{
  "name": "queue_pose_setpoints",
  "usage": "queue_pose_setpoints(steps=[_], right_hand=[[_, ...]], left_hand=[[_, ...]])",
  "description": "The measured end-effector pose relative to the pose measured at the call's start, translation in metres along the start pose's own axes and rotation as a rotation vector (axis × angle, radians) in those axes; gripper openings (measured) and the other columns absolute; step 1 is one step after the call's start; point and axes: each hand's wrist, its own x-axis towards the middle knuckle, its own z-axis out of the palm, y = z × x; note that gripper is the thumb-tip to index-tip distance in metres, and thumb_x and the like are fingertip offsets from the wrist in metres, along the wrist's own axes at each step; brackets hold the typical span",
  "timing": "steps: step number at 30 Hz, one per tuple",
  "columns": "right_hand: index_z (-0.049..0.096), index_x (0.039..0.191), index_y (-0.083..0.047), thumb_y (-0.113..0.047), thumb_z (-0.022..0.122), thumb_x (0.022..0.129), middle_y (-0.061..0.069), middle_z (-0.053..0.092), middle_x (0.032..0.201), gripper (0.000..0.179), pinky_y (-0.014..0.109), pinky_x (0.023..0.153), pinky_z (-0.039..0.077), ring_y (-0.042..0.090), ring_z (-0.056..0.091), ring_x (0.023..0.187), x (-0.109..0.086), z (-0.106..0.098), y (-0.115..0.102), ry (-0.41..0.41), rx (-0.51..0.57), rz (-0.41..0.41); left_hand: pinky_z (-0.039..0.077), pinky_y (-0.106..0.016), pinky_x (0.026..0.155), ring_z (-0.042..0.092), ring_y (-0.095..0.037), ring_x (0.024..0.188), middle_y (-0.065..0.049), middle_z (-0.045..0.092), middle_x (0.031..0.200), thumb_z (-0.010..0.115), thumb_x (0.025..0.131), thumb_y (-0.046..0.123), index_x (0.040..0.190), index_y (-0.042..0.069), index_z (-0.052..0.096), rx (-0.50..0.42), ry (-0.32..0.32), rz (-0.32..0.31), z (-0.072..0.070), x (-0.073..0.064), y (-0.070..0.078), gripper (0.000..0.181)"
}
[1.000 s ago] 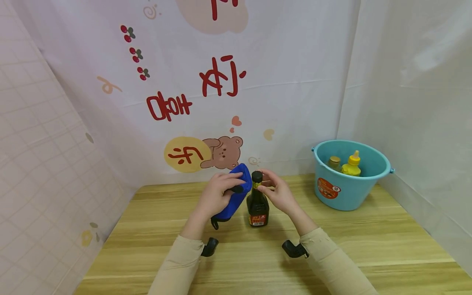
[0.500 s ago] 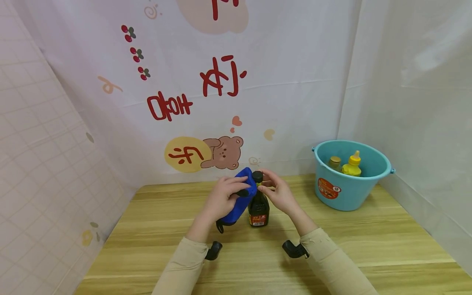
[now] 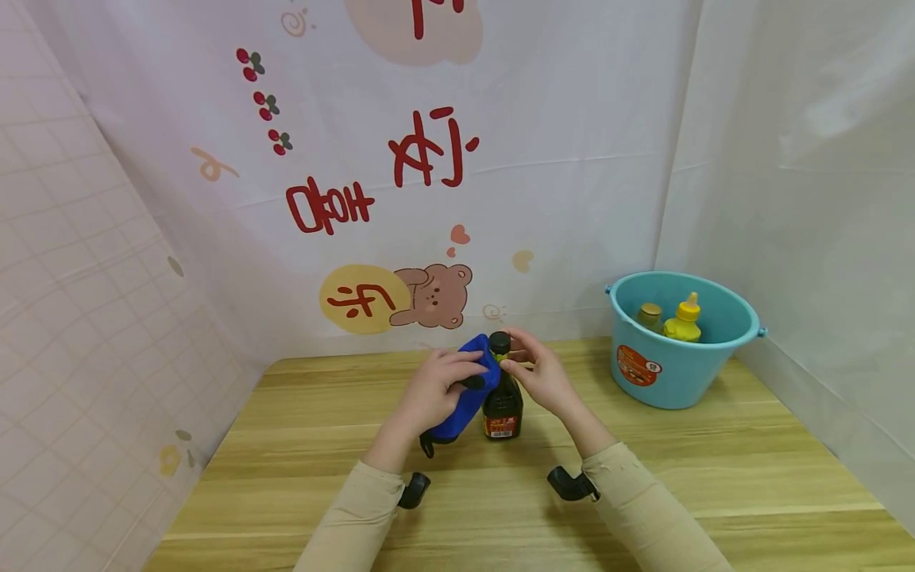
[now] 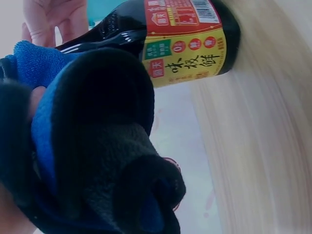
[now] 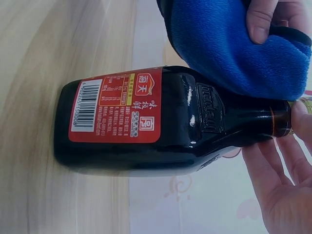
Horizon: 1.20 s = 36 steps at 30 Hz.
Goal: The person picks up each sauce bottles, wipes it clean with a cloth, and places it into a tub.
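A dark soy sauce bottle [image 3: 503, 407] stands upright on the wooden table, with a black cap and a red and yellow label [image 5: 117, 108]. My right hand [image 3: 546, 380] pinches its neck just below the cap, thumb and fingers on either side. From the left, my left hand [image 3: 434, 388] grips a folded blue cloth [image 3: 466, 407] with dark edging and a dark underside. The cloth lies against the bottle's neck and shoulder in the right wrist view. Part of the bottle is hidden behind the cloth in the head view.
A light blue bucket [image 3: 646, 367] stands at the back right, holding a yellow squeeze bottle [image 3: 683, 324] and a gold-capped jar [image 3: 650, 316]. Behind the wooden table [image 3: 286, 477] hangs a printed white curtain [image 3: 572, 159]; another sheet lines the left.
My left hand has moved right and slightly down, bringing the blue cloth from beside the bottle's neck up against it. The right hand has stayed at the neck.
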Motion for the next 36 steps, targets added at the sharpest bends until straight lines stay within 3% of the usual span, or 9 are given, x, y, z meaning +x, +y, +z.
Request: queue_pose_setpoints(steps=[11,36], right_hand=[[0.053,0.141,-0.009,0.000,0.065,0.093,0.018,0.065,0.115,0.050,0.050,0.082,0.055,0.037,0.065,0.102,-0.001,0.000,-0.001,-0.002,-0.006,0.011],[0.053,0.140,-0.009,0.000,0.065,0.093,0.018,0.067,0.115,0.049,0.052,0.083,0.055,0.037,0.066,0.101,0.000,0.000,-0.001,0.006,0.005,0.016]], left_hand=[[0.049,-0.042,0.095,0.059,-0.028,0.111,-0.003,0.064,0.131,0.069,0.086,-0.007,0.113,0.017,0.076,0.033,-0.061,-0.002,0.011,-0.007,-0.007,0.036],[0.049,-0.044,0.095,0.058,-0.029,0.113,-0.002,0.065,0.129,0.070,0.082,-0.012,0.110,0.018,0.077,0.053,-0.115,0.003,0.021,-0.027,-0.016,0.041]])
